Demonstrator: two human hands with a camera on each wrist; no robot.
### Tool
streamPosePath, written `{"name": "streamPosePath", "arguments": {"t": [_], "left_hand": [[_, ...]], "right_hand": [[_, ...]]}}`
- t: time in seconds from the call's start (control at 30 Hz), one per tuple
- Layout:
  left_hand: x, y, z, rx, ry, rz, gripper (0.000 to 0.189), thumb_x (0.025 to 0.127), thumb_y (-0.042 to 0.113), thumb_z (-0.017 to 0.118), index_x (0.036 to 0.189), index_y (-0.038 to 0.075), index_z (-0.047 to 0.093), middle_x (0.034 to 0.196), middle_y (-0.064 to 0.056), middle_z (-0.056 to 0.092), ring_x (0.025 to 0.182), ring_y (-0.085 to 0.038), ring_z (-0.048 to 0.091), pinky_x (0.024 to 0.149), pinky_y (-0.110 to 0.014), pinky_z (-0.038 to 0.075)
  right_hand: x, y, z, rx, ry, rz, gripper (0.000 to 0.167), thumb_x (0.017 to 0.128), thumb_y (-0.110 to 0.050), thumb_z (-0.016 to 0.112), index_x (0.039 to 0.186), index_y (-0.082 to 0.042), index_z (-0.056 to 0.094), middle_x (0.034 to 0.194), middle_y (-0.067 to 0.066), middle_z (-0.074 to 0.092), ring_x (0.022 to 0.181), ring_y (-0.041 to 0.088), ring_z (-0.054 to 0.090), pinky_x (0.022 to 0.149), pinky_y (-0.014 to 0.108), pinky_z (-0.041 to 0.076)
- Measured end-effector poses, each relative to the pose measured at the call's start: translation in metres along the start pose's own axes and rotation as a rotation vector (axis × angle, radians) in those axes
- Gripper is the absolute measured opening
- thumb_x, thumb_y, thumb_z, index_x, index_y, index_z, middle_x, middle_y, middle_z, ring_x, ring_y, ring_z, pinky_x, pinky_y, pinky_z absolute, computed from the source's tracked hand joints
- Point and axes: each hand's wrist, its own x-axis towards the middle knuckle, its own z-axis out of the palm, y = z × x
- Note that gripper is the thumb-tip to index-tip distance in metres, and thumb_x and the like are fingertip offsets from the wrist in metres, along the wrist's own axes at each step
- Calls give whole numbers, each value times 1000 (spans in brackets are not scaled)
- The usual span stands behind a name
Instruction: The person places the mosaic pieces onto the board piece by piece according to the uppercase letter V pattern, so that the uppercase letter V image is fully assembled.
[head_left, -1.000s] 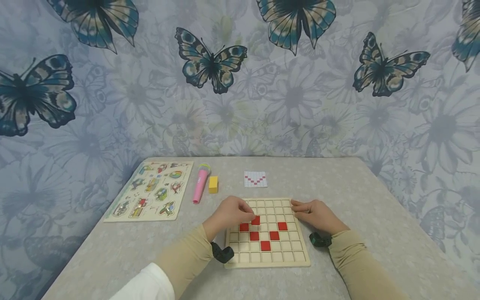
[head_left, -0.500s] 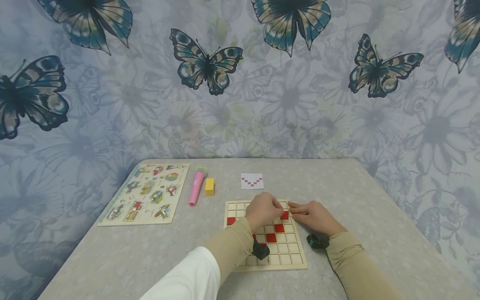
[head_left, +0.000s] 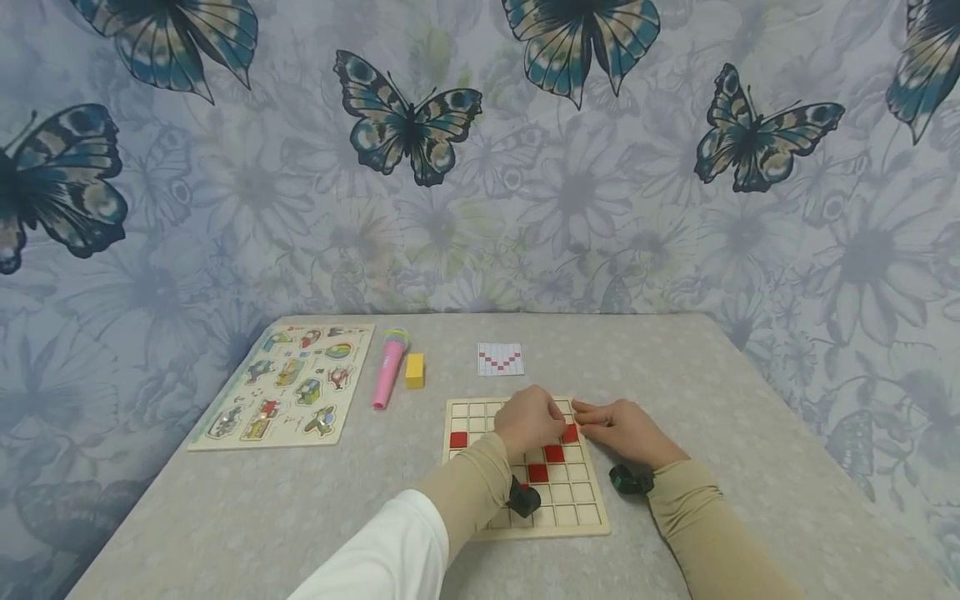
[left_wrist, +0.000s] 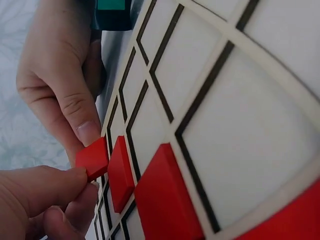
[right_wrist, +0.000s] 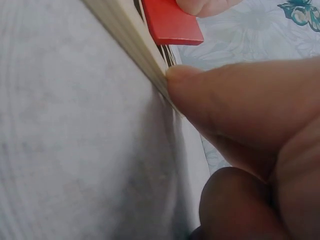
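Note:
A square wooden grid board (head_left: pixel 564 517) lies on the table with several red square tiles, such as this tile (head_left: pixel 537 473), in its cells. Near the board's upper right edge, my left hand (head_left: pixel 531 423) pinches a red tile (left_wrist: pixel 92 157) between thumb and fingers. That tile is tilted, close over the cells in the left wrist view. My right hand (head_left: pixel 626 429) lies at the right side of the board, fingers extended toward its upper corner. In the right wrist view a fingertip (right_wrist: pixel 182 82) touches the board's edge. My left forearm hides part of the grid.
Behind the board lies a small pattern card (head_left: pixel 501 359). To its left are a yellow block (head_left: pixel 415 371), a pink toy microphone (head_left: pixel 388 367) and a picture puzzle board (head_left: pixel 285 387). A butterfly-print backdrop (head_left: pixel 577 200) stands at the table's back edge.
My left hand has carried the red tile from the board's left half across to its upper right edge, staying there over the last half second. My right hand has kept its place.

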Motion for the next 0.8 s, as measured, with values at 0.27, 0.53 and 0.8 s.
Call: {"name": "streamPosePath", "arguments": {"t": [0.27,0.53,0.8], "left_hand": [[2,5,0,71,-26,52,12,92,22,72,81,23,78,69,13,65,65,-9,58,55,-30,47],[1,4,0,123,-15,36,13,90,21,74,77,24,76,69,12,64,65,-9,58,56,-31,46],[-2,1,0,112,0,62,9,92,25,73,84,25,76,74,14,65,66,-8,58,57,-31,46]], "right_hand": [[-2,-2,-2,4,4,1,30,99,-22,70,124,-7,74,144,7,61,50,2,42,70,19,45],[0,-1,0,2,-7,0,30,99,-23,69,125,-9,74,144,5,60,71,13,67,82,19,47],[-1,-1,0,12,-13,19,30,100,-22,69,125,-7,73,145,6,60,48,13,48,77,21,45]]}}
